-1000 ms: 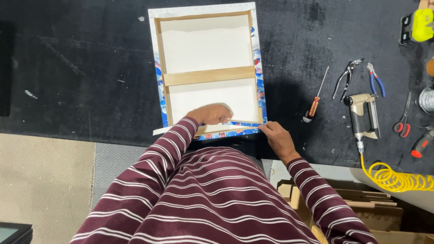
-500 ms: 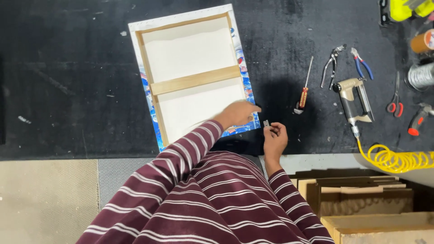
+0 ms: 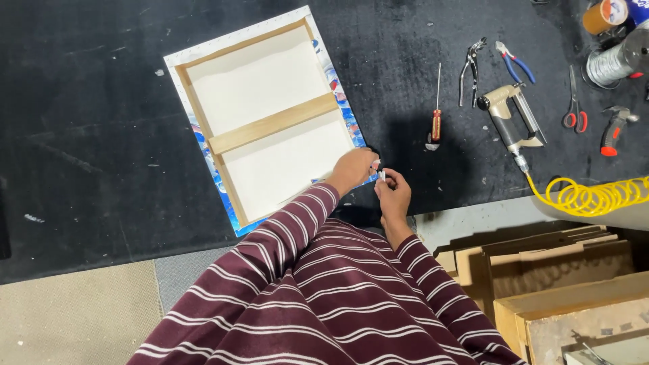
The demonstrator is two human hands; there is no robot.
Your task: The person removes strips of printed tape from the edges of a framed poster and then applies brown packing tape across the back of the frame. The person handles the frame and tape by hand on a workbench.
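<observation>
A face-down stretched canvas with a pale wooden frame and blue-painted edges lies tilted on the black table. Its near right corner is pressed by the left hand, fingers curled. A small pale piece, perhaps a folded canvas flap, is pinched by the right hand; the fold is best kept tight and flat. The orange-handled screwdriver lies apart.

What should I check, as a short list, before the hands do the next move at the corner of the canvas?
1. Canvas lies face down and flat on the black table: ok.
2. Left hand rests on the canvas corner nearest the person: ok.
3. Right hand pinches a small pale piece beside that corner: ok; what the piece is, cannot tell.
4. Fold of the cloth at that corner is neat: cannot tell, the hands hide it.
5. Staple gun lies to the right with its yellow hose attached: ok.
6. Screwdriver lies apart from the canvas: ok.
</observation>
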